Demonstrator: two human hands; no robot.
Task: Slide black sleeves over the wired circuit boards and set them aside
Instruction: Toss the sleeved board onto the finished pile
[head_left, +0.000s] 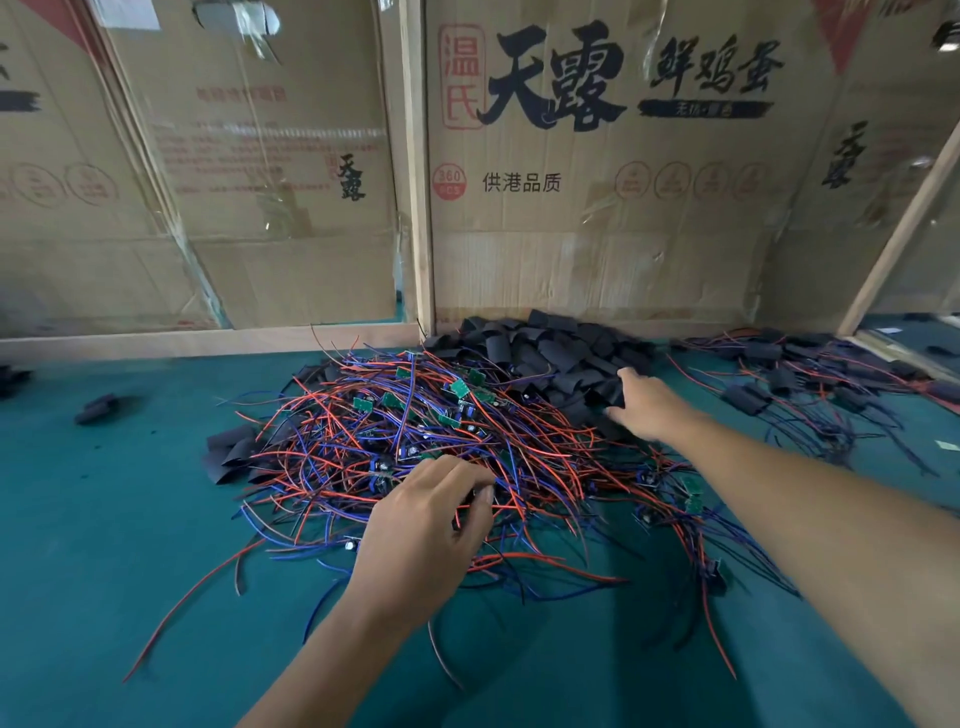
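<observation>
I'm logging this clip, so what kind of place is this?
Probably a small hand-assembly workshop: a tangle of wired boards, a heap of black sleeves, and flattened egg cartons walling a green bench.

A green felt-like tabletop (104, 545) fills the lower half of the view. Behind it stands a wall of flattened cardboard boxes (597, 171) printed with large black Chinese characters and red stamps, covered by what looks like clear plastic sheeting that catches pale reflections. Light wooden posts (418, 171) and a wooden rail (197, 340) frame the cardboard. Lighting is soft and even.
</observation>
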